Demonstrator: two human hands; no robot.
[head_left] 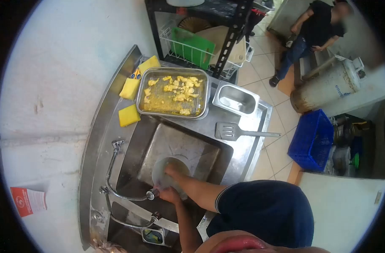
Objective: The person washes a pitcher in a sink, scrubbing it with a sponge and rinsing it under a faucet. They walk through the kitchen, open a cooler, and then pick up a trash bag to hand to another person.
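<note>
A stainless steel worktop (251, 139) with a sunken sink (175, 145) runs along a pale wall, and the floor beside it is laid with light tiles. Behind the worktop stands a dark metal shelf rack (226, 46) carrying a white wire basket with a green cutting board (192, 48). To the side sit one grey gas cylinder (327, 86) and one blue plastic crate (313, 139). Another person (313, 31) in dark clothes sits well apart, in the far corner.

Both arms reach down into the sink. The left hand (169, 195) is at the near edge of a round pale plate (167, 170), just beside the nozzle of the flexible faucet (116, 185); its grip looks curled on the plate's rim, though the fingers are too small to read exactly. The right hand (173, 170) lies flat on the plate's face, fingers pressed down; whether it closes on anything I cannot tell. The plate lies in the sink basin, near the drain.

On the worktop behind the sink: one rectangular metal tray (173, 92) with a wire rack and yellow food scraps, one small empty steel pan (235, 99), one slotted metal spatula (243, 133), and three yellow sponges (129, 114) by the tray's left side. One red and white label (28, 201) is stuck on the wall.
</note>
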